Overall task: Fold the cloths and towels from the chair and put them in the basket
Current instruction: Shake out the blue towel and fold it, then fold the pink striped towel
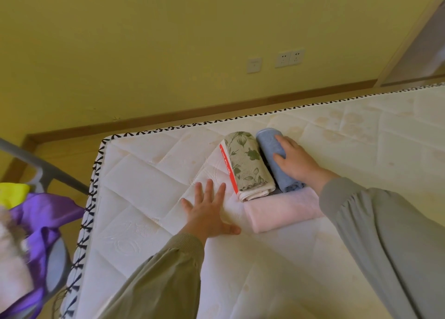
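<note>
On mattress point(144, 174), right hand point(297, 163) fingers point(280, 142) grip rolled blue towel point(267, 147); left hand point(207, 213) splayed, released.

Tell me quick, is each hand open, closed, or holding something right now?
Left hand: open, fingers spread, palm on the mattress, holding nothing.
Right hand: fingers curled round the blue towel, gripping it.

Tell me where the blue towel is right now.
In the head view, the blue towel lies on the mattress, right of centre, under the right hand, with the green floral towel on its left and the pink towel nearer the camera.
</note>
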